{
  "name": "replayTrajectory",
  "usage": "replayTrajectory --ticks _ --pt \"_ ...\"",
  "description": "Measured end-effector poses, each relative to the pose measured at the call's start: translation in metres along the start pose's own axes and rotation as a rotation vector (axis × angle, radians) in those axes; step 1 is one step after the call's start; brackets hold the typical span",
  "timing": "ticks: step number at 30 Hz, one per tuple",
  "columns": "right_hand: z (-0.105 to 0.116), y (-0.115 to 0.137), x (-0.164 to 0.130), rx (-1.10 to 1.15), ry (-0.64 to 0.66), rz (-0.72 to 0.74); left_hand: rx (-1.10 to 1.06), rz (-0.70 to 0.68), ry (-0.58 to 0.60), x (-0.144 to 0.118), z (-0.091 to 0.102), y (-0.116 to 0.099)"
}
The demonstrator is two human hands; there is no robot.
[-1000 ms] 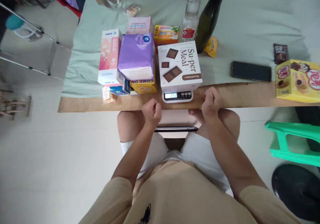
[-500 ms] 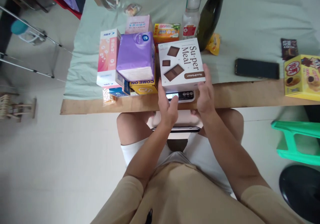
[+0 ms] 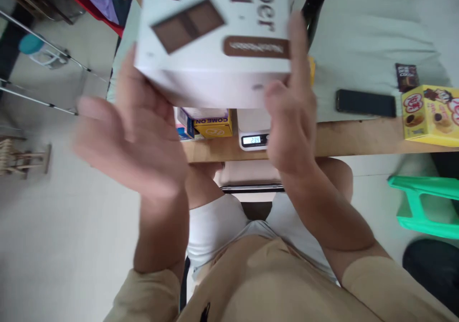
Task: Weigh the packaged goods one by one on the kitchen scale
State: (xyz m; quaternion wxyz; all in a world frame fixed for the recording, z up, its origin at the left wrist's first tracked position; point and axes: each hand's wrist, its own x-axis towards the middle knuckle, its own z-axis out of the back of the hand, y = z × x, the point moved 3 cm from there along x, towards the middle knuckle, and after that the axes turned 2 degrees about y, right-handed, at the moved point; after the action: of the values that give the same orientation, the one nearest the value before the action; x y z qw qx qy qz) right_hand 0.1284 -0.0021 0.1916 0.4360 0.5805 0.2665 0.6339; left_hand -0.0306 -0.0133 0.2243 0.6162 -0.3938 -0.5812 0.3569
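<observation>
A white Su-per Meal box [image 3: 211, 56] with brown squares printed on it is raised close to the camera, tilted, its top cut off by the picture edge. My right hand [image 3: 294, 121] grips its right side, thumb at the lower corner and index finger along the edge. At the lower left, my left hand [image 3: 143, 130] supports the box with fingers partly hidden behind it; its blurred thumb sticks out, off the box. Below the box is a white kitchen scale [image 3: 254, 141], partly covered, with a lit display that seems to read 234.
A yellow COME ON box [image 3: 214, 127] stands left of the scale. To the right lie a black phone [image 3: 366, 103], a small dark packet [image 3: 407, 76] and a yellow snack box [image 3: 430, 116]. A dark bottle [image 3: 315, 8] rises behind. A green stool [image 3: 412, 197] is on the floor.
The Su-per Meal box has come up off the scale toward the camera, now hiding most of the goods behind. My left thumb has swung outward, away from the box.
</observation>
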Motion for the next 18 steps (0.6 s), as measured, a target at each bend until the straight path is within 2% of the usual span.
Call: replayTrajectory --ticks 3,5,8,13,16,18 --pt "-0.040 0.013 0.026 0.060 0.109 -0.112 -0.038 0.036 -0.059 0.019 0.032 -0.012" --pt "-0.062 0.010 0.035 0.042 0.199 -0.208 -0.021 0.106 -0.100 0.025 0.047 -0.005" --pt "-0.079 -0.001 0.040 0.008 0.264 -0.219 0.002 0.202 -0.196 0.028 0.060 0.016" --pt "-0.079 -0.016 0.039 -0.041 0.250 -0.160 -0.052 0.241 -0.262 0.026 0.074 0.049" --pt "-0.065 -0.022 0.032 -0.114 0.246 -0.109 -0.030 0.249 -0.401 0.018 0.088 0.055" --pt "-0.046 -0.032 0.019 -0.129 0.202 -0.077 0.025 0.140 -0.510 0.005 0.093 0.049"
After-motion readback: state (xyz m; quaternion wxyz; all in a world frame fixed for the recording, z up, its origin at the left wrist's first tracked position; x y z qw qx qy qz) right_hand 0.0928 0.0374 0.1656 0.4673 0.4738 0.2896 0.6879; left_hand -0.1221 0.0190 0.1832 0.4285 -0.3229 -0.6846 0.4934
